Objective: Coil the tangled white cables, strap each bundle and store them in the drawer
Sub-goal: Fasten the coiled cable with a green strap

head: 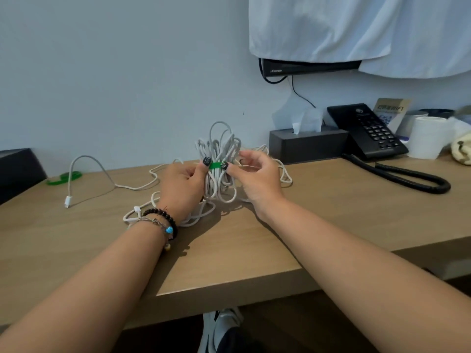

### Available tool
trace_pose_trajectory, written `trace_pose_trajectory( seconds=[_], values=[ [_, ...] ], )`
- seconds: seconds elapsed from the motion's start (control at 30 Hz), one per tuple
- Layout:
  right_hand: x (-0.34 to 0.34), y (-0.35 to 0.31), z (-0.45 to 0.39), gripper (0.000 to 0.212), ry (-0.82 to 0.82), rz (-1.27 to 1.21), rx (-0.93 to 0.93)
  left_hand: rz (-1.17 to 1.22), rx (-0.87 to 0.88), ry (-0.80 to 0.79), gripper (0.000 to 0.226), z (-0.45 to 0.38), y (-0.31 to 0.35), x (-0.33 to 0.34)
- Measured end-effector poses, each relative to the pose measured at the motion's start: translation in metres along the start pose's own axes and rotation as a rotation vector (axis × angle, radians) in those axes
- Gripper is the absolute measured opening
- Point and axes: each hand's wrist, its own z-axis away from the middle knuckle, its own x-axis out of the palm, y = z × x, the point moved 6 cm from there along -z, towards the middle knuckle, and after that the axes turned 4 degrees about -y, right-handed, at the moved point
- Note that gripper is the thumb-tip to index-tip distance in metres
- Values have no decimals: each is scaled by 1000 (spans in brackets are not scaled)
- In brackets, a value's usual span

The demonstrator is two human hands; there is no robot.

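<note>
Cable bundle (219, 171): white, coiled, held upright just above the worktop (254, 250).
Strap (216, 165): green, wrapped around the bundle's middle.
Left hand (182, 186): fingers curled round the bundle, thumb on the strap.
Right hand (257, 178): fingers pinching the strap's right end.
Loose cable (102, 171): white, lying on the worktop to the left.
Spare strap (65, 178): green, far left.

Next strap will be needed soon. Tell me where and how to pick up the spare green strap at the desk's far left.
Pinch the spare green strap at its raised curled loop, coming from above. It lies nearly flat on the desk, so its thin ends offer little edge. A white cable arches just over it; approaching from the left probably avoids it.
</note>
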Motion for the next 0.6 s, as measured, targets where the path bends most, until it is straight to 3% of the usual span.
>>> trace_pose_trajectory(
  seconds=[0.07, 0.2, 0.33, 0.6],
  values=[
    [4, 7, 3, 45, -56, -41, 122, 12, 46, 65, 51, 8, 12, -3],
    [23, 10, 31, 28, -218, -383, 341, 48, 11, 151, 52, 37, 28, -10],
    [20, 0, 55, 17, -252, -304, 353, 112, -75, 137, 52, 56, 25, -17],
    [5, -5, 75, 18, -177, -99, 331, 37, -50, 146, 44, 68, 29, -16]
  ],
)
